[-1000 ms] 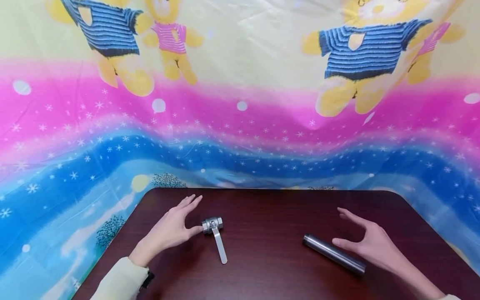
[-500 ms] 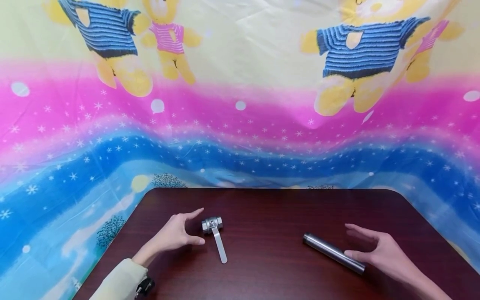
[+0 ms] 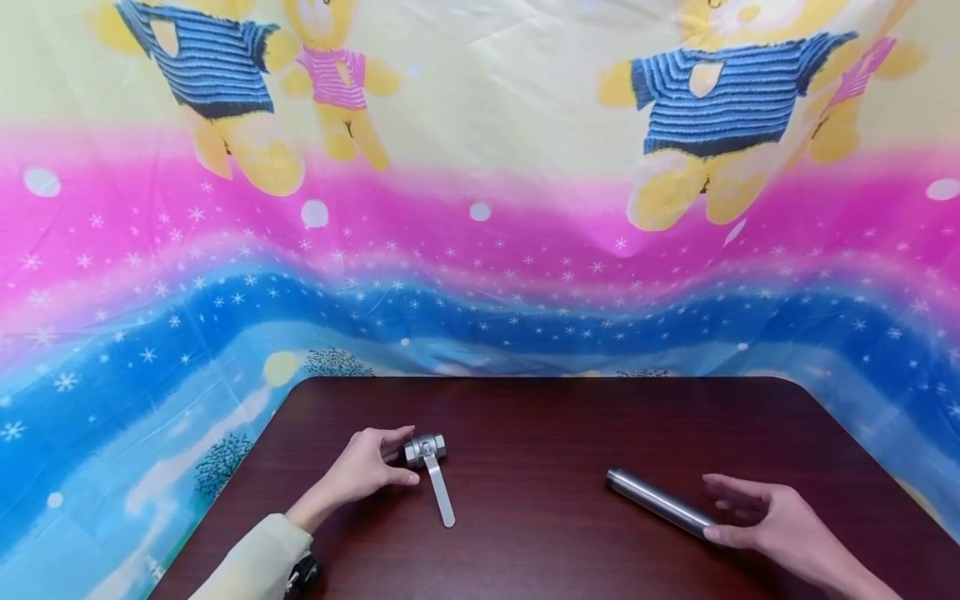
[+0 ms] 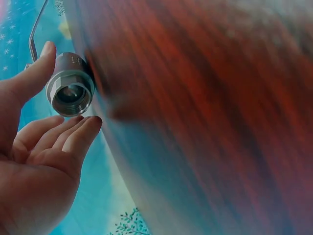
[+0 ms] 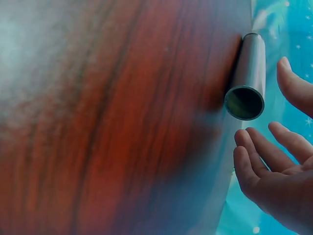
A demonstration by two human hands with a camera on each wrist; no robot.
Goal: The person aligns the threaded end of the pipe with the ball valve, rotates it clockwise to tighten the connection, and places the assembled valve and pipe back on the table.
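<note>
A silver ball valve (image 3: 425, 450) with a long flat lever handle (image 3: 442, 500) lies left of the table's middle. My left hand (image 3: 367, 462) is beside its left end, thumb and fingers spread around the threaded opening. In the left wrist view the valve body (image 4: 73, 81) sits between thumb and fingertips, which are right at its rim. A grey metal pipe (image 3: 660, 500) lies slantwise on the right. Over its near end is my right hand (image 3: 783, 525), thumb and fingers apart. The right wrist view shows the pipe's hollow end (image 5: 244, 104) in front of the loosely bent fingers (image 5: 252, 159).
Both parts lie on a dark reddish-brown table (image 3: 525, 467) with rounded far corners. Behind it hangs a colourful cloth (image 3: 480, 275) printed with bears and snowflakes. A pale sleeve (image 3: 258, 554) and a black wrist strap (image 3: 303, 575) are on the left arm.
My left hand has lowered and closed in around the valve's left end. The right hand has come down and nearer to the pipe's near end. Valve and pipe have stayed in place.
</note>
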